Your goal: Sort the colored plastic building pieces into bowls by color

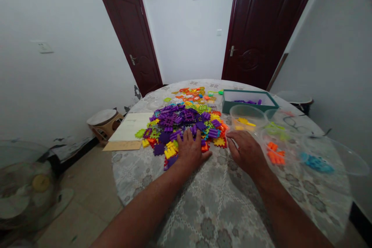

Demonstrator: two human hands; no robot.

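A heap of coloured plastic building pieces (186,122), mostly purple with yellow, orange and green, lies on the round table (221,201). My left hand (190,149) rests palm down on the heap's near edge, fingers spread over purple pieces. To the right of it, my right hand (245,148) lies on the cloth, its fingers curled at the pile's orange and yellow edge; what they hold, if anything, is hidden.
A teal box (250,100) with purple pieces stands behind clear bowls holding yellow (247,118), green (274,128), orange (274,153) and blue (318,162) pieces. A board (128,131) overhangs the table's left edge. A stool (103,122) and a fan (29,186) stand on the floor at left.
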